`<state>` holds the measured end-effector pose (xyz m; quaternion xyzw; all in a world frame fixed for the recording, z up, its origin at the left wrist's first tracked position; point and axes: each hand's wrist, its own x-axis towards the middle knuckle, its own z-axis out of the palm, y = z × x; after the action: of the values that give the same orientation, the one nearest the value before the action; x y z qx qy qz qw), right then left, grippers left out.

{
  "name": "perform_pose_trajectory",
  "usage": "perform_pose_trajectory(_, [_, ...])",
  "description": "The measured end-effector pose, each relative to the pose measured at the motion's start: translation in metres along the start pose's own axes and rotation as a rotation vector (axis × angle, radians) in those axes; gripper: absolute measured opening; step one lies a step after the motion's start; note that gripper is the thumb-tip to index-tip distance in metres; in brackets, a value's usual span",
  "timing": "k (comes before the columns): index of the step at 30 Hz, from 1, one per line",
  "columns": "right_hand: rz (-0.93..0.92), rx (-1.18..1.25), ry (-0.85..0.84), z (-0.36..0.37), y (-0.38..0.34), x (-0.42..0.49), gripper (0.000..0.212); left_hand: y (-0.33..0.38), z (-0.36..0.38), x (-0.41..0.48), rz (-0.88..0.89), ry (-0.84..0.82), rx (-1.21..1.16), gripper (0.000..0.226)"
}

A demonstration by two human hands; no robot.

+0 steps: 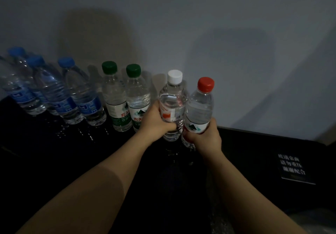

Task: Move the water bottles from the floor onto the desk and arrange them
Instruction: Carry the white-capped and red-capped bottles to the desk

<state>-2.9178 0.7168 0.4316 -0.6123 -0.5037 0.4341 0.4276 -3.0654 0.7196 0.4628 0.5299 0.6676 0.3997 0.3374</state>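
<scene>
Left hand (157, 120) grips the white-capped bottle (172, 95), right hand (206, 139) the red-capped bottle (200, 106), both holding clear water.

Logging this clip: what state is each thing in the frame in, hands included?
Blue-capped bottles: capped, standing in a row on the desk.
Green-capped bottles: capped, upright, side by side on the desk.
White-capped bottle: capped, upright, gripped by the left hand.
Red-capped bottle: capped, upright, gripped by the right hand.
Sign card: lying flat on the desk.
</scene>
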Motion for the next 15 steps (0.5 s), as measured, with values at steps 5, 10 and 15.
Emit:
perform_pose_trajectory(5, [0.004,0.019,0.004,0.0012,-0.0001,0.0069,0.071,-0.0003,0.0019,0.0040,-0.005,-0.012,-0.017,0.061])
perform_pose_trajectory(10, [0.009,0.034,0.002,0.0033,0.0003,0.0073,0.071,-0.0021,0.0035,0.0033,-0.027,-0.009,-0.042,0.065])
perform_pose_trajectory(15, [0.038,0.070,-0.031,0.0030,-0.0067,0.0062,0.074,0.0065,0.0059,-0.0005,-0.101,-0.022,-0.107,0.065])
